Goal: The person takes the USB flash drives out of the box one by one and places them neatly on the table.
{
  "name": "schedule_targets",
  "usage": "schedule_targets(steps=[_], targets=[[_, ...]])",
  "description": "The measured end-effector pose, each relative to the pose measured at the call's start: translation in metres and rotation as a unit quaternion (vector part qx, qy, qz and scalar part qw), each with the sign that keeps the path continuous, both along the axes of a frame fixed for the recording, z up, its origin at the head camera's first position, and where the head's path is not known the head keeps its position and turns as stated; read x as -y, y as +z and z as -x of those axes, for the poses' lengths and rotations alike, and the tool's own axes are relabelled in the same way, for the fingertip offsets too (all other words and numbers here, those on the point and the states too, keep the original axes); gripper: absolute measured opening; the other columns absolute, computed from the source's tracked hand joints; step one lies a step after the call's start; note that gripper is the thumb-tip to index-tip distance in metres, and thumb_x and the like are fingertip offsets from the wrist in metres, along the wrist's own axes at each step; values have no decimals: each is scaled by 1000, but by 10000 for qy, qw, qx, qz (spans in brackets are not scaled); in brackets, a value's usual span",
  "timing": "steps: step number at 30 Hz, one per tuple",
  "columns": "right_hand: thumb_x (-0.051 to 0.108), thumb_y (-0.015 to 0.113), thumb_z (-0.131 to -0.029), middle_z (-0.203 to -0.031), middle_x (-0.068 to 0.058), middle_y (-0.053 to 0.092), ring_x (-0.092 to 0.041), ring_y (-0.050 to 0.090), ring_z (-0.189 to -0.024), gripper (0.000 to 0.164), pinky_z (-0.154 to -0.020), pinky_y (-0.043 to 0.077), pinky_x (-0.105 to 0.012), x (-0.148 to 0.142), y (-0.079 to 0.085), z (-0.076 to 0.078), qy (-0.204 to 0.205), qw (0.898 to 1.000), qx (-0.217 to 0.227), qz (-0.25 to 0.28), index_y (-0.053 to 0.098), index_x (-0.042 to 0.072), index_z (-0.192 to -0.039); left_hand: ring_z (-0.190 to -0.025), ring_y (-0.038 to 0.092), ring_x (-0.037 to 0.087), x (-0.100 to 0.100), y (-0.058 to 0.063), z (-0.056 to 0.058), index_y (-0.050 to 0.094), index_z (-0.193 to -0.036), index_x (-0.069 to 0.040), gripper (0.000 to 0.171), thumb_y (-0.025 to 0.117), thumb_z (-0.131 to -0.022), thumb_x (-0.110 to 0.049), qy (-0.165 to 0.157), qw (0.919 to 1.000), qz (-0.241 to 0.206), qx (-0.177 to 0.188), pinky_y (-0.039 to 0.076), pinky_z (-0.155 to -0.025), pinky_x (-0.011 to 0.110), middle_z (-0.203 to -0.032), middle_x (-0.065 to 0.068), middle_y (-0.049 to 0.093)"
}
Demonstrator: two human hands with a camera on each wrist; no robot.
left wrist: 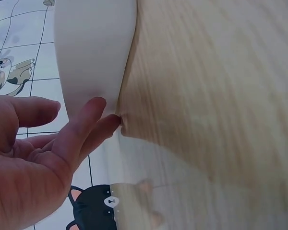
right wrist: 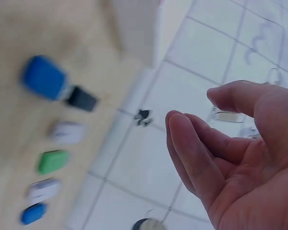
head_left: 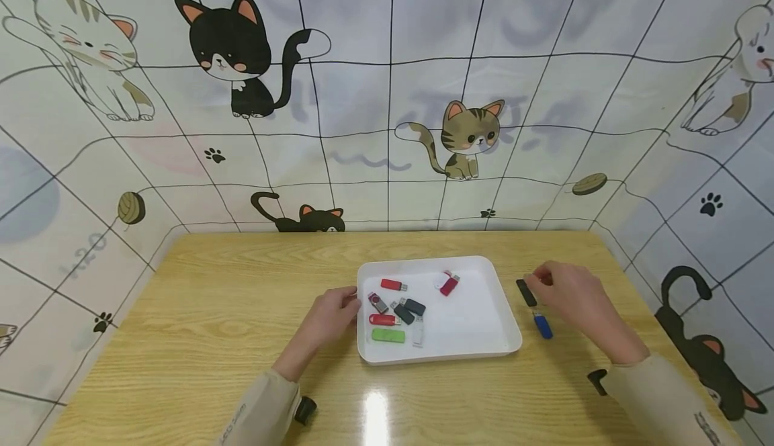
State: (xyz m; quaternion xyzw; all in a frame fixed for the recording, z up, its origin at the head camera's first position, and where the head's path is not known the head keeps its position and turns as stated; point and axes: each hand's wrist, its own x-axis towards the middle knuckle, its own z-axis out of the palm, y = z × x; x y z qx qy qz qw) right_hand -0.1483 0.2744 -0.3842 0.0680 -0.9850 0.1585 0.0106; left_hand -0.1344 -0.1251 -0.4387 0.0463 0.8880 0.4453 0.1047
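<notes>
A shallow white tray (head_left: 468, 355) holds several USB flash drives, among them a green USB stick (head_left: 388, 335), a red USB stick (head_left: 393, 285) and a dark one (head_left: 414, 307). At the tray's left side, my left hand (head_left: 326, 315) touches the outer wall with extended fingers. Right of the tray, my right hand (head_left: 562, 295) hovers beside a black USB stick (head_left: 525, 291), thumb and fingers apart around nothing. Just nearer than that lies a blue USB stick (head_left: 543, 326). In the right wrist view, this blue stick (right wrist: 44, 77) is blurred.
More small pieces lie in a row in the right wrist view, including a green one (right wrist: 53, 162) and a blue one (right wrist: 33, 213); my forearm hides them from the head camera. Cat-printed sheeting (head_left: 351, 97) surrounds the wooden table (head_left: 242, 298) at the back and sides.
</notes>
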Motion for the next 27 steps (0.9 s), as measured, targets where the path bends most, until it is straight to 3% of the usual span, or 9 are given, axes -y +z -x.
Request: schedule_targets(steps=[6, 11, 21, 27], targets=[[33, 54, -95, -94, -11, 68, -22, 61, -77, 38, -69, 50, -43, 31, 20, 11, 187, 9997, -94, 83, 68, -1, -105, -109, 61, 28, 0, 1, 5, 46, -137, 13, 47, 50, -97, -12, 99, 9999, -32, 22, 52, -84, 36, -124, 23, 60], [33, 55, -95, -94, -9, 68, -20, 59, -77, 37, -67, 50, -39, 59, 24, 23, 350, 9992, 187, 45, 67, 0, -108, -111, 60, 26, 0, 0, 6, 48, -137, 11, 46, 50, -97, -12, 175, 9997, 167, -19, 51, -86, 36, -125, 21, 60], [27, 56, -94, -81, -2, 63, -16, 52, -65, 29, -56, 45, -29, 99, 12, 45, 611, 9969, 495, -63, 70, 3, -102, -91, 63, 18, -2, -2, 6, 51, -135, 9, 42, 47, -97, -9, 33, 9996, 292, -18, 54, -76, 32, -116, 19, 65], [29, 58, -93, -59, 1, 50, -14, 44, -53, 27, -49, 35, -27, 110, -2, 53, 721, 9934, 843, -305, 69, 7, -81, -82, 60, 16, -3, -2, 5, 52, -135, 7, 41, 47, -97, -8, 4, 9994, 332, -56, 52, -68, 28, -113, 17, 66]])
